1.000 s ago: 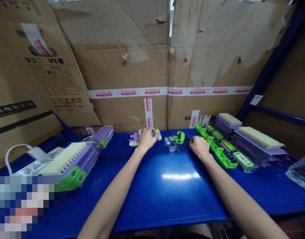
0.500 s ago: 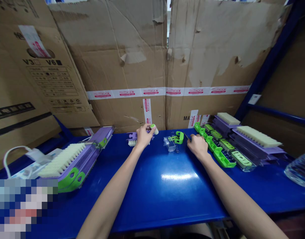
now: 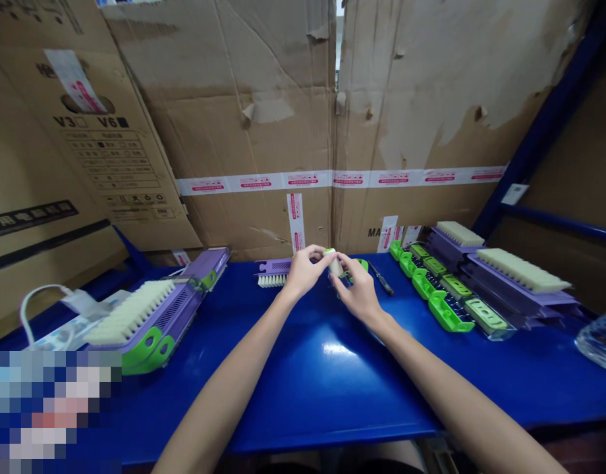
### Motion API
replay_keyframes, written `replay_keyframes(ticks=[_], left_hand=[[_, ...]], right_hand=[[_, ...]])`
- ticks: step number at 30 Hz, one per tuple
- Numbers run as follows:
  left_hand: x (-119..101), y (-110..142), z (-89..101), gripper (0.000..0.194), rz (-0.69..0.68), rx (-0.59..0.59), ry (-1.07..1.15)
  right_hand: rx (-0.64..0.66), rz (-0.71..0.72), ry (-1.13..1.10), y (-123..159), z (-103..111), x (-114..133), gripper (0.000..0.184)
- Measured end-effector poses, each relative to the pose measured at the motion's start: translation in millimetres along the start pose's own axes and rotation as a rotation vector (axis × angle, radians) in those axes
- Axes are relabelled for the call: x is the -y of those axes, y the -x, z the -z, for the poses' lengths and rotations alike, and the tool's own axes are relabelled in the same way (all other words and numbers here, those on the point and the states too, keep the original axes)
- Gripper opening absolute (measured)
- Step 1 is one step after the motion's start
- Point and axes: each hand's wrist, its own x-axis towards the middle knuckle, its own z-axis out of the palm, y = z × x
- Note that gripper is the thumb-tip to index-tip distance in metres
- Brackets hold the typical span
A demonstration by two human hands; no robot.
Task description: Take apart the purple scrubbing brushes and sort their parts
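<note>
Both hands meet above the far middle of the blue table [image 3: 332, 375]. My left hand [image 3: 303, 271] pinches a small white tube with a green cap [image 3: 333, 262], and the fingers of my right hand [image 3: 356, 289] close on the same tube from the right. Behind my left hand lies a small purple brush [image 3: 273, 272]. A dark thin tool [image 3: 382, 279] lies on the table just right of my right hand. A green part [image 3: 362, 264] shows partly behind my right hand.
A big purple and green brush unit [image 3: 149, 316] lies at the left, with a white cable [image 3: 41, 299] beyond it. A row of green and purple parts [image 3: 446, 296] and bristled purple units [image 3: 520, 280] fills the right. Cardboard boxes [image 3: 263, 131] wall the back.
My left hand lifted the green-capped tube and carried it right. My right hand left the dark tool on the table and moved left to take hold of the tube.
</note>
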Motion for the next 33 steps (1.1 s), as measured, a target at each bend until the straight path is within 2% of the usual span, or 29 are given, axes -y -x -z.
replay_keyframes(ticks=[3,6,8,11,14,19,25,27,30,33], left_hand=[[-0.3,1.6,6.3,0.034,-0.013,0.029,-0.112],[5.7,2.6,26.9,0.035,-0.090,-0.004,-0.586],[14.0,4.3,44.4,0.042,-0.145,0.039,-0.904],[30.6,9.5,66.4,0.057,-0.149,0.124,-1.116],[45.1,15.7,76.6,0.060,-0.139,0.182,-1.133],[51.5,20.0,76.0,0.059,-0.166,0.170,-1.118],[51.3,21.4,75.4,0.075,-0.236,0.199,-1.148],[54.6,21.1,75.7,0.075,-0.251,0.202,-1.167],[62.3,19.8,77.0,0.065,-0.308,0.161,-1.129],[70.4,18.6,79.7,0.063,-0.394,0.056,-0.993]], right_hand=[[-0.024,-0.152,-0.064,-0.5,-2.5,-0.7,0.043],[-0.023,-0.229,-0.014,-0.7,-1.5,-9.1,0.046],[0.012,-0.245,0.056,-0.1,-0.6,-13.4,0.044],[0.102,-0.226,0.237,1.5,-0.2,-13.6,0.034],[0.164,-0.188,0.394,3.4,-0.7,-9.1,0.028],[0.254,-0.186,0.450,6.2,-2.5,-4.7,0.023],[0.250,-0.158,0.487,8.9,-4.9,-5.5,0.023],[0.251,-0.151,0.491,9.9,-5.2,-4.9,0.025],[0.256,-0.151,0.481,11.5,-5.0,-4.0,0.030],[0.242,-0.138,0.461,13.0,-5.1,-4.2,0.029]])
